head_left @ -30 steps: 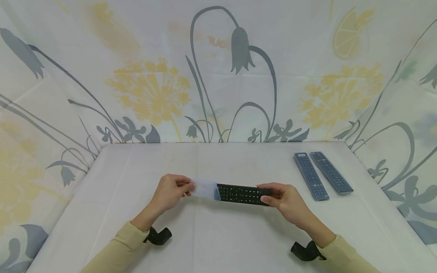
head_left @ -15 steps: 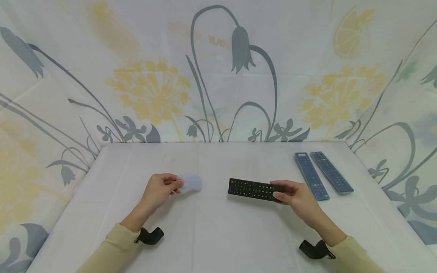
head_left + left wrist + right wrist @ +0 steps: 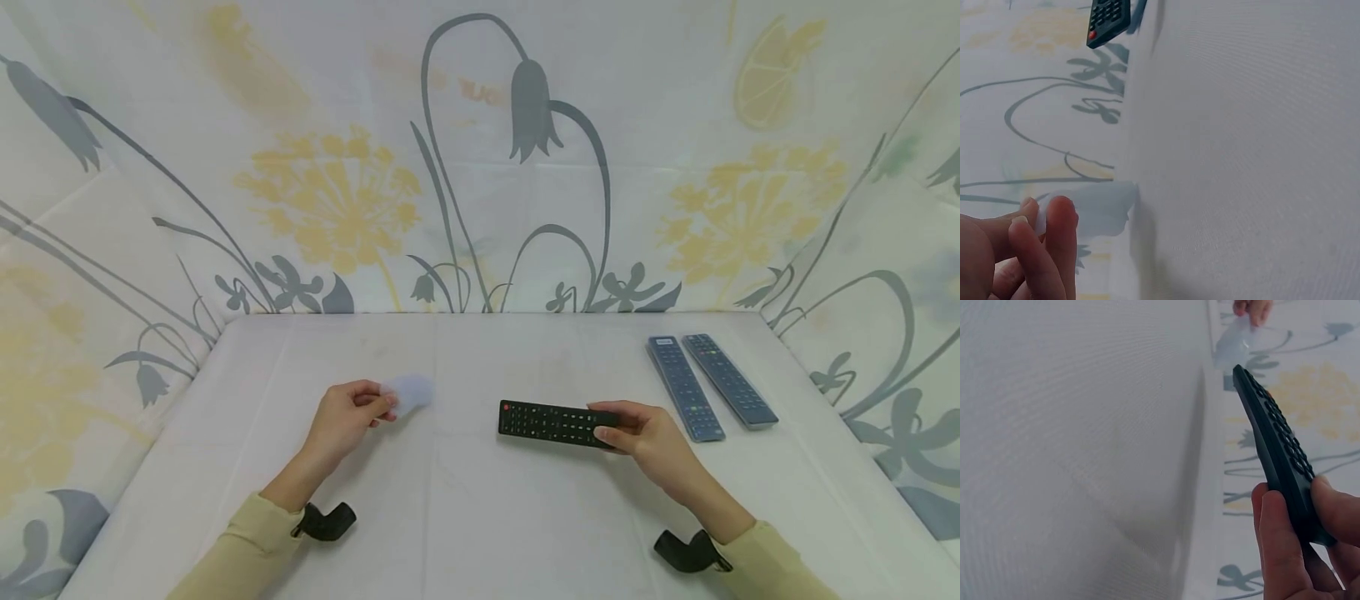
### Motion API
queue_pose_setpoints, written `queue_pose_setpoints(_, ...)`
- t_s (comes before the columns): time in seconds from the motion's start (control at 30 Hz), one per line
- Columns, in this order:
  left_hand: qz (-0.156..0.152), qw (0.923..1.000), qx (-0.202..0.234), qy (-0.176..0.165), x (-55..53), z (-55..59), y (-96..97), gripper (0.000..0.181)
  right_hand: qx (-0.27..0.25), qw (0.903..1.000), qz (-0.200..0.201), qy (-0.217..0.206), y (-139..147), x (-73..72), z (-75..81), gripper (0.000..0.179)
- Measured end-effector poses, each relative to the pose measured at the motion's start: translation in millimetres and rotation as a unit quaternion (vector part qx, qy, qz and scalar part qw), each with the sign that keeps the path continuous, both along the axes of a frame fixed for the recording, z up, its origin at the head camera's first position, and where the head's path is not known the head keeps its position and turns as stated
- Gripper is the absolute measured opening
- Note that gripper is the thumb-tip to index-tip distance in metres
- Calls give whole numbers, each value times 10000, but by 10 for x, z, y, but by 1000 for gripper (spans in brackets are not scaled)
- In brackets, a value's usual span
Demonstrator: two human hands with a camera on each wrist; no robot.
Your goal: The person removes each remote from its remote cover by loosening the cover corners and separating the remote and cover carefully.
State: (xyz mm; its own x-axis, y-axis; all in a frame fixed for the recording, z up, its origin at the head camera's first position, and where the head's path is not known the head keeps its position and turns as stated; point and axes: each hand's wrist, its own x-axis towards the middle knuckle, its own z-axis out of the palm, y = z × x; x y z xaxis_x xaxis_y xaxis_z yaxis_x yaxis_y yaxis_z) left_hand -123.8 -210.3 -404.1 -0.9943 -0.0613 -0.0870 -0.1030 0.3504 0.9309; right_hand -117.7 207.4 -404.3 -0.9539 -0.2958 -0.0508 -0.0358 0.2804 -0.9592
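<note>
My left hand (image 3: 347, 419) pinches one end of a thin, translucent plastic sleeve (image 3: 409, 393) between thumb and fingers. In the left wrist view the sleeve (image 3: 1100, 209) juts out limp from the fingertips. Across a gap, my right hand (image 3: 645, 437) grips a black remote control (image 3: 553, 422) by its right end, thumb on the button side. The remote's red button lies at its left end, towards the sleeve. Seen from the right wrist, the remote (image 3: 1279, 453) is edge-on, held above the white table, with the sleeve (image 3: 1235, 344) beyond its tip.
Two more remotes lie side by side at the back right of the white table (image 3: 465, 517): a left one (image 3: 686, 388) with a pale label on top, and a right one (image 3: 729, 381). Both look bluish, as if covered. Flower-patterned cloth (image 3: 480, 167) walls the back and sides.
The plastic sleeve has come off the remote's left end. My left hand has moved left with the sleeve, and my right hand slightly right with the now bare remote.
</note>
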Motion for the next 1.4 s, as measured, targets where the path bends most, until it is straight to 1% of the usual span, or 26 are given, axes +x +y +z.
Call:
queue_pose_setpoints(0.13,-60,9999,31,-75,17,-8,-15,23,132,9998,110,53,-27,-11,-2,42)
queue_pose_setpoints(0.4,-76,9990,-170,-396,116,-39,-67,27,350,9977,574,101,-109,-49,-44,39)
queue_pose_setpoints(0.5,-89,9988,-202,-447,140,-51,-91,27,449,9965,699,134,-155,-76,-46,42)
queue_pose_setpoints(0.6,-90,9986,-292,-434,156,-54,-115,29,519,9960,727,59,-206,-108,-39,44)
queue_pose_setpoints(0.67,-93,9985,-365,-400,164,-55,-129,34,417,9966,705,-91,-239,-131,-37,45)
queue_pose_setpoints(0.73,-126,9981,-506,-331,171,-51,-139,35,203,9972,669,-268,-273,-155,-38,44)
queue_pose_setpoints(0.83,-163,9974,-637,-281,185,-41,-144,32,-88,9973,584,-443,-329,-198,-52,40)
queue_pose_setpoints(1.0,-222,9965,-774,-241,204,-36,-145,28,-202,9981,426,-399,-444,-279,-65,35)
queue_pose_setpoints(1.23,-247,9956,-883,-185,223,-55,-154,27,-381,9975,482,-337,-580,-349,-76,38)
queue_pose_setpoints(1.3,-247,9945,-1004,-148,228,-46,-165,26,-408,9973,510,-342,-612,-372,-77,40)
queue_pose_setpoints(1.4,-208,9910,-1323,-61,234,-30,-191,23,-503,9964,615,-300,-660,-415,-93,42)
